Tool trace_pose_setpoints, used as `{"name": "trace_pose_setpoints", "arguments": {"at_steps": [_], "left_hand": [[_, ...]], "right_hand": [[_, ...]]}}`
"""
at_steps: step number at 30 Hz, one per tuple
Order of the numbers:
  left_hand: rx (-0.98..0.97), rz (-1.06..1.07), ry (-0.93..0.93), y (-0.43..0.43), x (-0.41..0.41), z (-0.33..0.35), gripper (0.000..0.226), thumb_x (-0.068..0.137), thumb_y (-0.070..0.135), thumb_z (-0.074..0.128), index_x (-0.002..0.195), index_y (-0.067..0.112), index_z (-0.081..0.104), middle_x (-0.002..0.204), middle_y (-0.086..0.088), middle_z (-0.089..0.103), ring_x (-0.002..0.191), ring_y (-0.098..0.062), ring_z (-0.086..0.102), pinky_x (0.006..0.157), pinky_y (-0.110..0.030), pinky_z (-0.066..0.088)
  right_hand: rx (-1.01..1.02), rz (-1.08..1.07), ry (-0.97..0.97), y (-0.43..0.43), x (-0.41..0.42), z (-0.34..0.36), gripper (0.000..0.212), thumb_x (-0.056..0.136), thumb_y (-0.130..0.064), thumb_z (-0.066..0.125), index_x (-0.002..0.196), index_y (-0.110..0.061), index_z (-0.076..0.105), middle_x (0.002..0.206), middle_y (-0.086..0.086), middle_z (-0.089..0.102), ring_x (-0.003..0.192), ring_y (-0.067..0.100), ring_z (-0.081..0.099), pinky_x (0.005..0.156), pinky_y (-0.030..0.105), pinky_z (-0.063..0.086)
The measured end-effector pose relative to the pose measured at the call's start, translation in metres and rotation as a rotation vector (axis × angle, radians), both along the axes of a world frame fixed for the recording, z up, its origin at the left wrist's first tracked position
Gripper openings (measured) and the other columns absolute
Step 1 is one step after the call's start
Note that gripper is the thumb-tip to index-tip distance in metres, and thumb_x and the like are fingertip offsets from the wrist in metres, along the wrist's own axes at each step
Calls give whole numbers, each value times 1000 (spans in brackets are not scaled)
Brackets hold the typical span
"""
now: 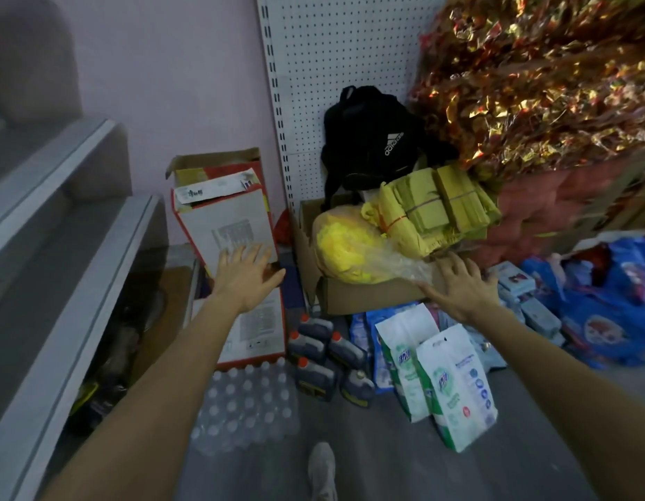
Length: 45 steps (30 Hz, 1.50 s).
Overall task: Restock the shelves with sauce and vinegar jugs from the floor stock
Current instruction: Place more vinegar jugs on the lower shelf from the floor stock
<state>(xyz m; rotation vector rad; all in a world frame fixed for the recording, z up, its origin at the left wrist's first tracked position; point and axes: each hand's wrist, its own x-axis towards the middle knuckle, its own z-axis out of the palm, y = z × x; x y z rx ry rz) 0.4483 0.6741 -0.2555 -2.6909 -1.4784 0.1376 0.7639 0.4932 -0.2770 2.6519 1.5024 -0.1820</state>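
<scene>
Head view: dark plastic jugs with orange caps, on grey floor, lower centre.
Hands: left hand and right hand spread, empty.
Relation: jugs below, between both; left nearer; caps point upper left.

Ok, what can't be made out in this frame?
Head view only.
1. Jugs: labels too small and dark; sauce or vinegar unclear.
2. Bottom-shelf goods: shadowed by the shelf board above, blurred.
3. Cardboard box inside: covered by the yellow bag.
4. Left hand, right hand: contact with anything below unclear.
</scene>
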Motion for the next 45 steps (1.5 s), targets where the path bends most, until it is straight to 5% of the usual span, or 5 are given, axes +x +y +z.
{"name": "trace_pose_setpoints", "arguments": {"at_steps": [14,23,37,40,45], "left_hand": [[-246,-69,51,136,28,-112,66,97,57,22,153,21,13,159,-2,18,143,-27,18,116,-48,10],[-485,-21,46,144,12,-214,61,99,50,27,151,19,19,157,-5,21,143,-29,17,115,-50,9],[-526,29,39,146,39,-356,70,95,56,29,149,13,27,150,-12,37,137,-33,33,110,-52,22],[-553,-39,24,142,54,-393,79,86,59,22,141,7,45,135,-18,54,124,-39,50,101,-58,36],[-587,-81,63,132,85,-457,89,79,64,7,148,14,32,146,-14,43,134,-37,38,109,-55,25]], "right_hand": [[-224,-56,76,115,7,-91,79,88,-72,18,149,-22,25,158,3,17,144,27,16,111,63,8],[-443,-14,153,142,2,-179,75,89,-71,18,145,-22,32,156,3,20,144,28,16,111,63,10],[-497,125,253,182,0,-352,69,89,-70,27,138,-23,40,150,3,34,139,25,28,112,57,14],[-477,122,271,183,3,-394,72,87,-73,23,136,-24,42,148,1,37,138,25,30,111,58,18],[-504,88,306,175,11,-463,69,89,-69,27,139,-22,38,150,3,34,139,25,29,111,60,15]]}}
